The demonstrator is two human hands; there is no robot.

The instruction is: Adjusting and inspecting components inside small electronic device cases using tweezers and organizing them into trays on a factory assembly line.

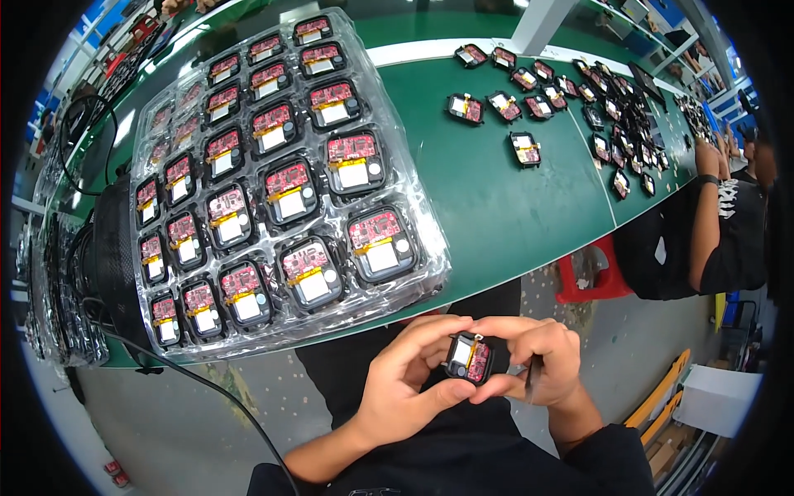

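Between both hands, above my lap and off the table's front edge, is a small black device housing (469, 358) with a red circuit board, a white block and a yellow strip. My left hand (415, 376) grips its left side, thumb along the lower edge and fingers at the top. From the other side my right hand (539, 357) pinches the housing with thumb and forefinger. A thin dark tool (534, 379), its kind unclear, is tucked in the curled fingers of that same hand. Just beyond, a clear plastic tray (430, 256) carries rows of similar housings.
Loose housings (525, 150) lie scattered on the green table (488, 215), with a dense pile (633, 124) farther right. A co-worker (719, 223) sits at the right by a red stool (591, 273). A black cable (223, 393) hangs at the left. A white box (718, 399) stands lower right.
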